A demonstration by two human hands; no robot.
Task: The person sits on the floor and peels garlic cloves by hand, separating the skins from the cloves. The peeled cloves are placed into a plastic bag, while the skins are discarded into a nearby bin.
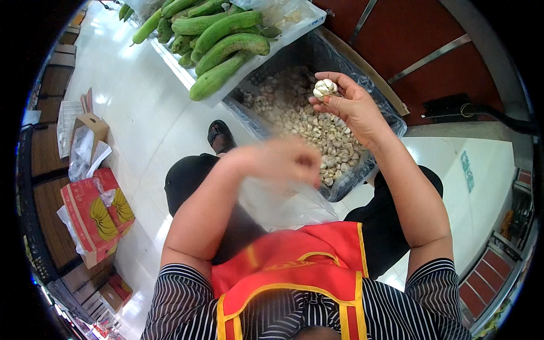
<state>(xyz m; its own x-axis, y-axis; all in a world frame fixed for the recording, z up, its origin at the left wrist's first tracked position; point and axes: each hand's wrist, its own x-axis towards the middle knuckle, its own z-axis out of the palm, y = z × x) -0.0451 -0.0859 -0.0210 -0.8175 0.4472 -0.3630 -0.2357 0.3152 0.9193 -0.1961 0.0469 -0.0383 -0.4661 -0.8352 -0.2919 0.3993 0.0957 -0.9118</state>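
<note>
My right hand (346, 104) holds a white garlic bulb (325, 88) between thumb and fingers, above a plastic-lined bin. Loose garlic cloves (340, 155) fill the near part of this bin (312, 46), while its far part lies in shadow. My left hand (284, 161), blurred by motion, is at the bin's near left side with its fingers curled. Whether it grips anything cannot be made out. Below it, a clear plastic bag (280, 208) spreads between my knees, against my red apron (293, 250).
Long green gourds (231, 36) lie piled in a white foam box (208, 100) overhanging the bin's far left. A red printed carton (100, 212) and an open cardboard box (93, 125) stand at left. Dark red panels with metal strips (425, 55) rise at right.
</note>
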